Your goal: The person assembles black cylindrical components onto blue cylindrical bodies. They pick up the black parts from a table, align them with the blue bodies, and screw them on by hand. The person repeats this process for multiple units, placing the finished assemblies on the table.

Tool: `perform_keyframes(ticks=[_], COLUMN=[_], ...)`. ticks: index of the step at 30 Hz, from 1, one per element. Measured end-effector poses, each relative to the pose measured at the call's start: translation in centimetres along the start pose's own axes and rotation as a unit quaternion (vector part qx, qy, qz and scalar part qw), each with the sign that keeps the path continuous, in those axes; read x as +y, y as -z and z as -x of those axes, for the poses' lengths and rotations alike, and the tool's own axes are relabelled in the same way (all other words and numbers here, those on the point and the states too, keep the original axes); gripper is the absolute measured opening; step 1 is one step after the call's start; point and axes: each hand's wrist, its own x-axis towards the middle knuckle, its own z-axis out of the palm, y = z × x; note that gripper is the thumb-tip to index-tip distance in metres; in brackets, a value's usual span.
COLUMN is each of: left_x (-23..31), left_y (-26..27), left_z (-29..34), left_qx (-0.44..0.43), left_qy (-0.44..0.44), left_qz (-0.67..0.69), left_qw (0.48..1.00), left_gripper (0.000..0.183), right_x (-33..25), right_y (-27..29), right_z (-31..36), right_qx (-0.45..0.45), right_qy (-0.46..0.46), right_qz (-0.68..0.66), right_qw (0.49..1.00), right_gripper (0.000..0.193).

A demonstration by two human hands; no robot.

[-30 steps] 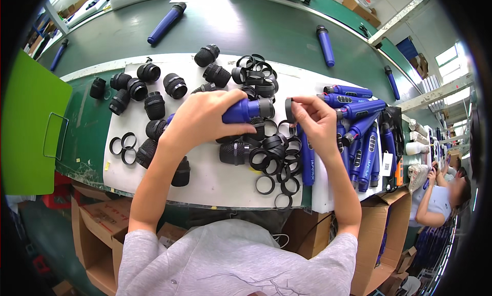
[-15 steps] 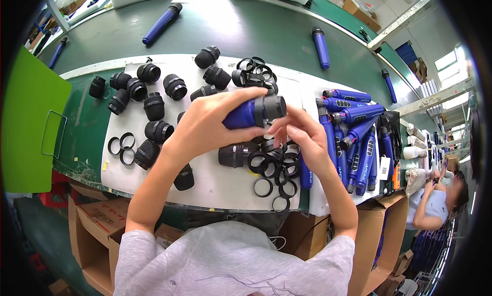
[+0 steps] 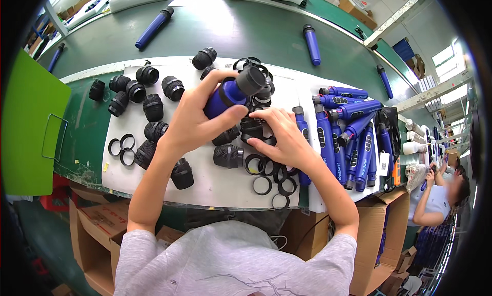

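My left hand [image 3: 197,114] is wrapped round a blue microphone body [image 3: 218,105], which I hold tilted above the table. Its black cylindrical end [image 3: 250,80] points up and to the right, and a dark band circles the blue part. Lower and to the right, my right hand [image 3: 287,137] has thumb and fingers on either side of a black microphone head [image 3: 251,126], partly hidden among black rings. More loose rings [image 3: 262,185] lie below this hand. Several black mesh microphone heads [image 3: 154,107] are spread on the white sheet to the left.
Blue microphone bodies [image 3: 353,111] are heaped at the right. Other microphones [image 3: 311,44] lie on the green surface beyond. A bright green panel [image 3: 36,126] stands at the left. Open cardboard boxes [image 3: 382,239] are below the table edge. Another person [image 3: 435,198] sits far right.
My left hand has tilted the microphone body more upright and moved it slightly left. My right hand has left its black end and come down to the heap of rings and heads.
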Motion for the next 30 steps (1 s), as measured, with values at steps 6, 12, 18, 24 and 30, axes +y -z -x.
perform_keyframes(ticks=[6, 12, 18, 24, 30], left_x=[-1.3, -1.8, -2.6, -2.1, -1.7], left_y=[-1.2, -1.7, -2.0, -2.3, -2.1], left_z=[0.1, 0.0, 0.6, 0.6, 0.6], left_qx=[0.001, -0.024, -0.065, -0.084, -0.11], left_qy=[-0.056, -0.036, -0.093, -0.092, -0.014], left_qz=[-0.2, -0.235, -0.284, -0.283, -0.286], left_qw=[0.978, 0.971, 0.952, 0.951, 0.952], left_gripper=[0.053, 0.057, 0.058, 0.056, 0.055], right_x=[0.2, 1.7, 1.3, 1.3, 0.5], right_y=[-0.8, 0.5, 3.7, 4.5, 5.2], right_z=[0.3, 0.4, 0.6, 0.6, 0.7], right_qx=[0.045, 0.106, 0.106, 0.144, 0.085], right_qy=[-0.042, -0.148, -0.14, -0.05, -0.119], right_qz=[-0.106, -0.387, -0.573, -0.42, -0.389], right_qw=[0.992, 0.904, 0.8, 0.894, 0.909], right_gripper=[0.045, 0.035, 0.051, 0.044, 0.048])
